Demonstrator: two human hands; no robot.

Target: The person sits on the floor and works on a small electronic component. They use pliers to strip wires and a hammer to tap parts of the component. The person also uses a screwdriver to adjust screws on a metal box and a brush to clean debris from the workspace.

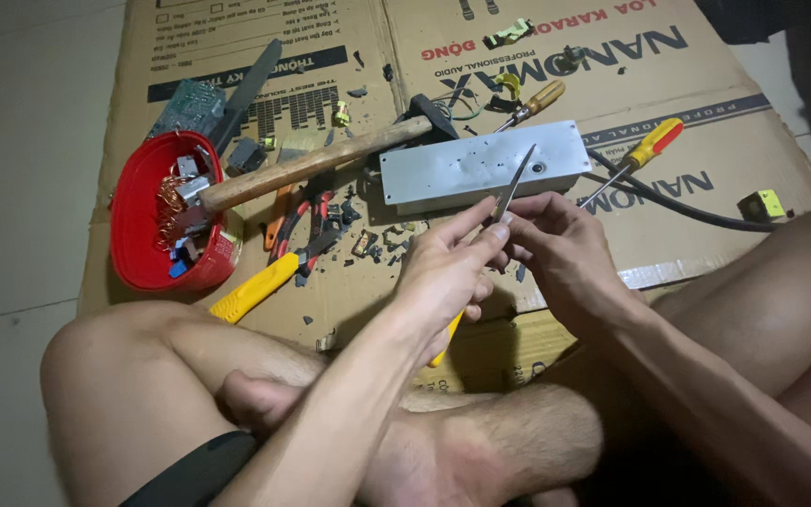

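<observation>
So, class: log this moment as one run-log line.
left hand: grips scissors | right hand: at blades | behind: grey metal box

Dim indoor light falls from above, brightest on the flattened brown cardboard sheet. Frame corners darken, soft shadows pool beneath the bare legs, and edges bend slightly outward.

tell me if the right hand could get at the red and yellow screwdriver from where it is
Probably yes: the screwdriver lies bare on the cardboard just beyond the right hand, though that hand is pinching the scissors.
</observation>
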